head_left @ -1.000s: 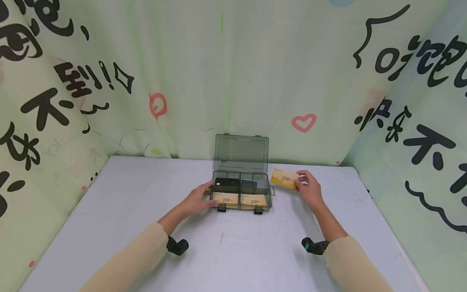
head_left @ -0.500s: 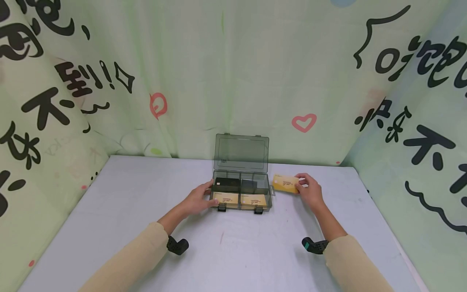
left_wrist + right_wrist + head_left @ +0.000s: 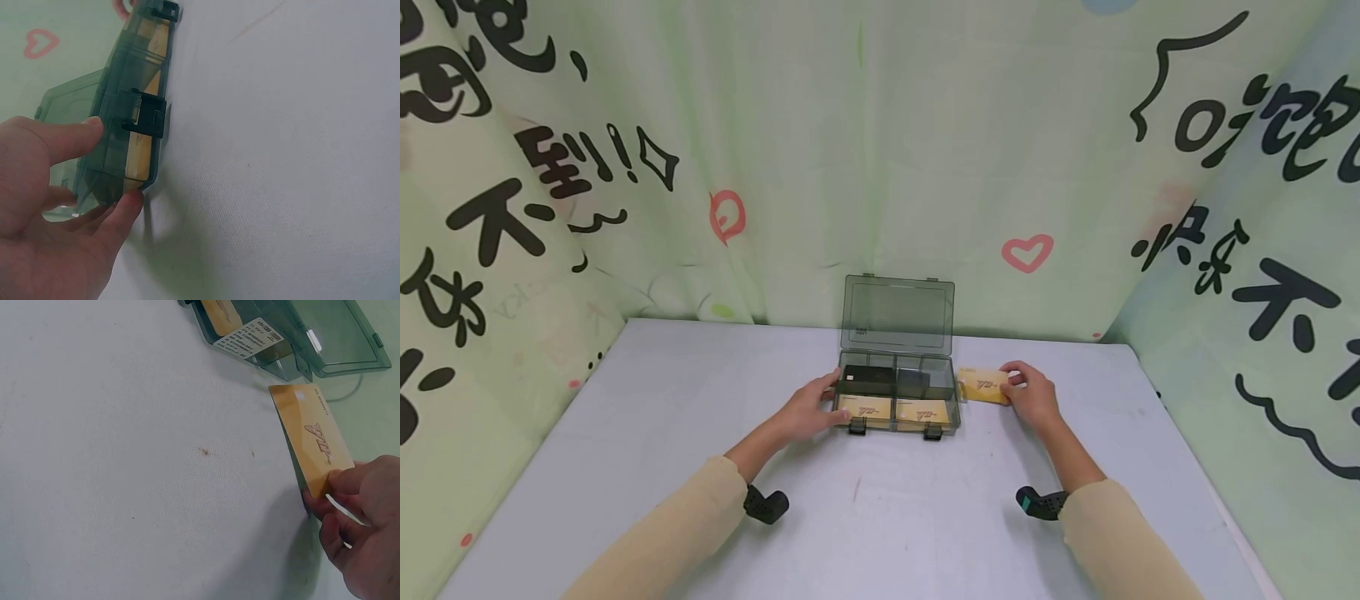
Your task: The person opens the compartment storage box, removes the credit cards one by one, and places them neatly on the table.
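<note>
A translucent dark green compartment box (image 3: pixel 112 147) stands with its lid (image 3: pixel 898 312) raised at the back. My left hand (image 3: pixel 805 410) holds its left end, thumb over the front corner and other fingers along the side. My right hand (image 3: pixel 1032 398) pinches a yellow card (image 3: pixel 311 439) by one end, thumb on top. The card's other end points at the box's right side, outside the wall. Inside, yellow cards (image 3: pixel 863 407) lie in both front compartments. A black card (image 3: pixel 868 374) is in the back left and a dark grey piece (image 3: pixel 913 383) in the back right.
The box's black latches (image 3: pixel 932 432) hang along its front. A printed label (image 3: pixel 249 339) is on the right wall. The white table (image 3: pixel 700 392) ends at a patterned curtain (image 3: pixel 775 208) behind and on both sides. Black wrist devices (image 3: pixel 766 505) sit under both cuffs.
My right hand has lowered slightly and shifted a little left with the yellow card, which now lies more level beside the box. The left hand and the box have stayed put.
</note>
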A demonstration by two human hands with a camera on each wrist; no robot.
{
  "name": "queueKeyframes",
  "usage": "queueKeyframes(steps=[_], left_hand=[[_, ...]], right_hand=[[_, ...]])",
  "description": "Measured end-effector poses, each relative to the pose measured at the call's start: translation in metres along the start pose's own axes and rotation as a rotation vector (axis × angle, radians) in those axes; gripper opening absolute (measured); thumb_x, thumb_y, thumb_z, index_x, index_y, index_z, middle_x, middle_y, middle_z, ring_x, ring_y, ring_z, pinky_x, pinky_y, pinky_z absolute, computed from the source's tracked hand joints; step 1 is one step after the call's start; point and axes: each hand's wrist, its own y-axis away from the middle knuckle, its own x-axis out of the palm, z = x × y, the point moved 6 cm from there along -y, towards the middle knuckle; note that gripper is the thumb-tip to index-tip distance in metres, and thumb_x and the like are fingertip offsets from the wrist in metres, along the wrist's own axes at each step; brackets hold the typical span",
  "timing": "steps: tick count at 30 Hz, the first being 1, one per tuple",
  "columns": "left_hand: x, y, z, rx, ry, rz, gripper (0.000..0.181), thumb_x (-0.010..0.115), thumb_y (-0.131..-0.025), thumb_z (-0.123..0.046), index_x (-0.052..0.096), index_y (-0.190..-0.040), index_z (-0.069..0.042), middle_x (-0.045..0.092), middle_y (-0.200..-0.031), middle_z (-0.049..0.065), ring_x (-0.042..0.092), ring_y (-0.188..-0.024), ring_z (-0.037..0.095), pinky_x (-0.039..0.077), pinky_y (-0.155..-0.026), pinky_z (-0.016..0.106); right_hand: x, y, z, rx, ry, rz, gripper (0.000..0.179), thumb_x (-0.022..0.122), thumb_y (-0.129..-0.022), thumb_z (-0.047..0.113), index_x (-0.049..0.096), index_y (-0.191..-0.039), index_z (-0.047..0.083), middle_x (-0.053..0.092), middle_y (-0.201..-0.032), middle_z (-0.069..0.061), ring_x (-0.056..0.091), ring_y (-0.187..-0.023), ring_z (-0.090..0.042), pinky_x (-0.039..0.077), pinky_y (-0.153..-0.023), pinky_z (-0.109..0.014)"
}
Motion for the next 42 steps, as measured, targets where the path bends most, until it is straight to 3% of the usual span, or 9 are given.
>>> queueKeyframes(steps=[7, 22, 32, 42], left_hand=[[0.0, 0.001, -0.002, -0.004, 0.009, 0.0, 0.08, 0.069, -0.09, -0.018, 0.022, -0.155, -0.01, 0.031, -0.157, 0.015, 0.043, -0.138, 0.034, 0.033, -0.114, 0.051], [-0.001, 0.004, -0.003, -0.014, 0.005, -0.007, 0.08, 0.068, -0.09, -0.018, 0.022, -0.155, -0.01, 0.032, -0.156, 0.016, 0.043, -0.138, 0.034, 0.032, -0.115, 0.051], [0.0, 0.004, -0.003, -0.02, 0.003, -0.004, 0.079, 0.068, -0.091, -0.019, 0.022, -0.155, -0.01, 0.032, -0.156, 0.015, 0.042, -0.138, 0.034, 0.032, -0.115, 0.051], [0.0, 0.003, -0.003, -0.019, -0.001, -0.009, 0.079, 0.068, -0.091, -0.019, 0.022, -0.155, -0.01, 0.033, -0.156, 0.015, 0.042, -0.138, 0.033, 0.032, -0.115, 0.05]], right_hand=[[0.004, -0.002, 0.004, -0.025, 0.03, -0.004, 0.028, 0.059, -0.093, 0.004, 0.059, -0.121, 0.004, 0.061, -0.108, -0.022, 0.057, -0.095, -0.033, 0.048, -0.083, -0.037], [0.009, -0.004, 0.006, -0.056, 0.068, -0.025, 0.026, 0.059, -0.091, -0.001, 0.057, -0.118, 0.0, 0.06, -0.103, -0.021, 0.057, -0.096, -0.033, 0.05, -0.084, -0.04], [0.008, -0.006, 0.008, -0.103, 0.108, -0.036, 0.026, 0.061, -0.088, -0.003, 0.059, -0.114, -0.002, 0.057, -0.096, -0.017, 0.055, -0.091, -0.03, 0.044, -0.078, -0.038], [0.012, -0.009, 0.005, -0.051, 0.13, 0.004, 0.029, 0.059, -0.091, -0.001, 0.059, -0.12, -0.003, 0.056, -0.1, -0.019, 0.052, -0.094, -0.031, 0.044, -0.081, -0.04]])
